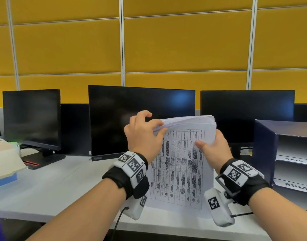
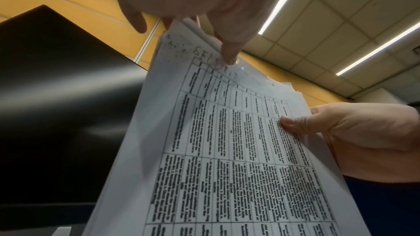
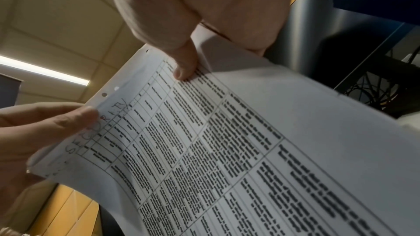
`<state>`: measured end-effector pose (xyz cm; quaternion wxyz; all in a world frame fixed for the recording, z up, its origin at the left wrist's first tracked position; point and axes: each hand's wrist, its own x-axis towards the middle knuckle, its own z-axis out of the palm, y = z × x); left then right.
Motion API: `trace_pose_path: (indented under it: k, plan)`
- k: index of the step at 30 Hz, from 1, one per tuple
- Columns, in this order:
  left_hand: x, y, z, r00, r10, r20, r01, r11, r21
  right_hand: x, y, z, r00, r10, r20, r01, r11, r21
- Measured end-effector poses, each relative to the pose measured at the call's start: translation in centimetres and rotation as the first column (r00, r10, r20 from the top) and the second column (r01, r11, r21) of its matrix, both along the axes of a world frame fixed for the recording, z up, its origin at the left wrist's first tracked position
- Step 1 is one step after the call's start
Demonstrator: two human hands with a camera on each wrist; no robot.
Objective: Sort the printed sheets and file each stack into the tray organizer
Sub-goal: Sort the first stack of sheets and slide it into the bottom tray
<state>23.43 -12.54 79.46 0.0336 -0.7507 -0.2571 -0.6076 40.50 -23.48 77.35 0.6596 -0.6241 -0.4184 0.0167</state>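
Item: stack of printed sheets, held upright above the desk in both hands.

Detail: top sheet carries a printed table, its text too small and blurred to read; a handwritten heading along the top margin is partly covered by the left thumb and cannot be read whole. The stack's lower edge is cut off in both wrist views. Right hand grips the 3 o'clock edge, thumb flat on the front, fingers hidden behind the paper. Left hand pinches the upper sheets at the 11 o'clock corner, bending them back; its other fingers are loosely curled clear of the paper. Tray organizer stands at 3 o'clock, cropped by the frame, with shelf labels only partly legible. Three dark monitors stand at 12 o'clock.
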Motion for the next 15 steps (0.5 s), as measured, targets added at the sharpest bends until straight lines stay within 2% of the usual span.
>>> trace_pose_path:
  k: [7,10,13,15]
  plan:
    - [-0.3,-0.6,0.3,1.0,0.006,-0.028,-0.007,0.999,-0.035,0.0,-0.1,0.0,1.0,0.026,-0.012,-0.026,1.0,-0.013]
    - [-0.6,-0.8,0.9,0.998,-0.006,-0.07,-0.007,0.981,-0.192,0.0,-0.3,0.0,0.999,0.038,-0.017,-0.039,0.999,-0.011]
    - [-1.0,-0.6,1.5,1.0,-0.024,0.001,0.023,0.936,-0.351,0.0,-0.3,0.1,0.999,0.047,0.001,-0.047,0.999,-0.016]
    - [-1.4,-0.5,1.6,0.999,-0.002,0.04,0.017,0.929,-0.371,-0.1,-0.2,0.1,0.999,0.05,-0.002,-0.05,0.999,-0.015]
